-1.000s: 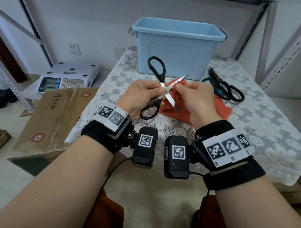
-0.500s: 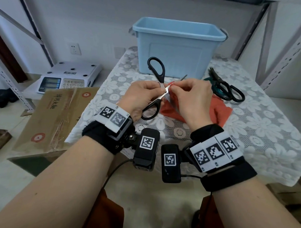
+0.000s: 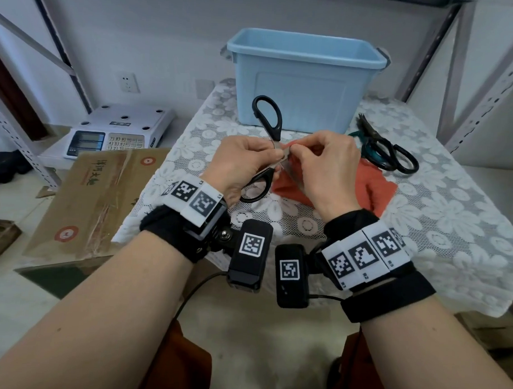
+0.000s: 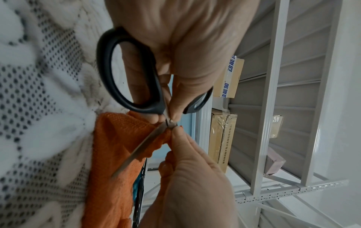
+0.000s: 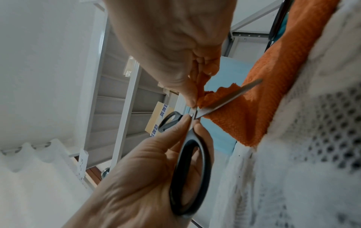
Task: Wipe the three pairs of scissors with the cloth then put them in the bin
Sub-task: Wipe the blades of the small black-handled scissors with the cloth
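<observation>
My left hand (image 3: 244,162) pinches the black-handled scissors (image 3: 268,119) near their pivot, blades spread apart, above the lace-covered table. Its fingers (image 4: 175,98) sit by the pivot, with the handle loop (image 4: 129,69) below the palm. My right hand (image 3: 323,164) pinches a fold of the orange cloth (image 3: 372,186) around one blade right at the pivot; the other blade (image 4: 140,146) (image 5: 230,95) lies bare across the cloth. Two more pairs, one teal-handled (image 3: 370,149) and one black-handled (image 3: 402,160), lie crossed on the table to the right. The light blue bin (image 3: 306,79) stands behind.
A white lace tablecloth (image 3: 452,218) covers the table. A weighing scale (image 3: 118,128) and a flat cardboard box (image 3: 95,197) sit lower on the left. Metal shelf uprights (image 3: 486,86) rise at the right, with boxes (image 4: 222,138) on shelves behind.
My right hand has slid the cloth along the blade from near its tip down to the pivot, closing in on my left hand. The scissors stayed held in place.
</observation>
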